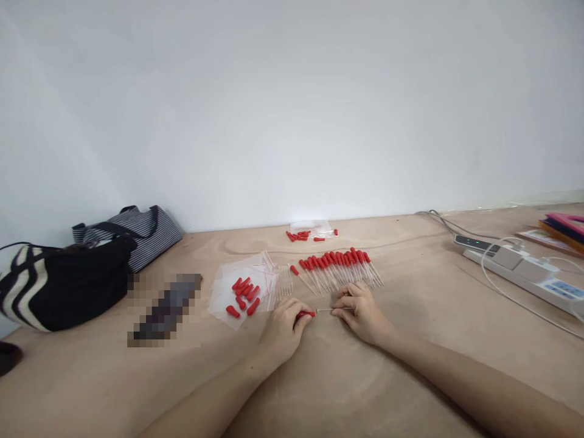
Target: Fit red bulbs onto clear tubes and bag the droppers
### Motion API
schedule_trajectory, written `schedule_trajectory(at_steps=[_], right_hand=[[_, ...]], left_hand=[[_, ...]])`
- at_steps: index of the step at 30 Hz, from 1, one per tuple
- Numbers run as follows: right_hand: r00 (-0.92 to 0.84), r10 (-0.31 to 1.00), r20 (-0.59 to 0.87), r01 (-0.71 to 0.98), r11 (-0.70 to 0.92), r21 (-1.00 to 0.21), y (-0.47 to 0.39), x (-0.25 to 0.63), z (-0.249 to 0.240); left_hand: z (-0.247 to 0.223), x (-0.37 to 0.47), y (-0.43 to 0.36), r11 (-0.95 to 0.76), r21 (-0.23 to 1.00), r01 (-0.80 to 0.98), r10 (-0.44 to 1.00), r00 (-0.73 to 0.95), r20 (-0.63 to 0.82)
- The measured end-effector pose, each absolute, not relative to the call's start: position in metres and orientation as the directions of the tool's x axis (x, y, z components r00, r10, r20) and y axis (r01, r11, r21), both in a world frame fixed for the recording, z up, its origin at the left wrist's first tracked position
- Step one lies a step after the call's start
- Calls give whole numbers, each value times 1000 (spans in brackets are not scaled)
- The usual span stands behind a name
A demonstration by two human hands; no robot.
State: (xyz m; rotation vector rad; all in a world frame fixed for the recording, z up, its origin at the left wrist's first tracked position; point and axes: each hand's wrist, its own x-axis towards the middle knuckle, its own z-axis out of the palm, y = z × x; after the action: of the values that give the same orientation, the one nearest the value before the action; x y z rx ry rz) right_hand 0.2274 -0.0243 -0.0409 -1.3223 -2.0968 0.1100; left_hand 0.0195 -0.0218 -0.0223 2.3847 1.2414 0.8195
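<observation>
Head camera: we sit at a tan tabletop (319, 383) before a pale wall (292, 115).
Far left: a black bag (73, 283) rests in front of a striped bag (148, 234); a pixelated item (166, 310) lies nearby.
Clear bags (258, 267): loose red bulbs (244, 290) lie on top, bare tubes (285, 280) at their right edge.
Left hand (286, 319): our thumb and fingers pinch one red bulb (308, 314), its end pointing right.
Thin tube (325, 310): it lies between our hands, its tip just beside the held bulb.
Dropper row (335, 260): red-topped pieces fan out slantwise beyond our hands.
Right hand (358, 310): our fingertips hold the thin tube in a narrow grip.
Far right: a white power strip (524, 277) stands before stacked booklets (563, 228).
</observation>
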Motion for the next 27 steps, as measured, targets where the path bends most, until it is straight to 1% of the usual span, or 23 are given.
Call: schedule_trajectory(at_steps=[3, 10, 15, 17, 23, 27], right_hand=[[-270, 816, 510, 782, 495, -378, -30, 225, -39], [-255, 847, 467, 755, 476, -451, -39, 214, -34], [-304, 829, 470, 761, 508, -403, -41, 211, -31], [-326, 814, 480, 742, 535, -403, -41, 210, -30], [-371, 785, 496, 684, 592, -426, -38, 209, -31], [-417, 748, 516, 679, 634, -370, -36, 210, -31]], left_hand=[[-21, 19, -23, -535, 532, 657, 845, 404, 351], [-20, 18, -23, -525, 551, 648, 851, 401, 339], [-21, 17, -22, -530, 580, 619, 848, 395, 353], [-22, 16, -21, -537, 580, 613, 844, 400, 358], [-20, 16, -22, -548, 550, 631, 837, 413, 360], [-16, 16, -24, -556, 518, 650, 831, 440, 341]])
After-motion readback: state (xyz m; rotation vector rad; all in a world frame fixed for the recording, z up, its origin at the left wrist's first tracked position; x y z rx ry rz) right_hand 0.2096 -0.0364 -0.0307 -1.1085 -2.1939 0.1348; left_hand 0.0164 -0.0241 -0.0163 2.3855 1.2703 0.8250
